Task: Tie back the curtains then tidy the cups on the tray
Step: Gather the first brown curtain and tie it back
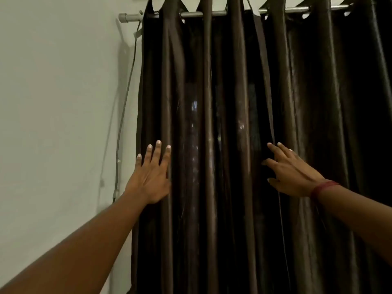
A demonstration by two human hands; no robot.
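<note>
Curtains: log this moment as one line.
step: tie-back pending | curtains: drawn shut, hanging from rod | left hand: open, flat on left folds | right hand: open, fingers at panel edge

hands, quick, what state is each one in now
Left hand: open, fingers straight, on the curtain.
Right hand: open, fingers spread at a curtain fold.

Home interior: dark eyelet curtains (233,124) on metal rod (212,13), plain painted wall (59,92), loose cable (125,107) running down it.
</note>
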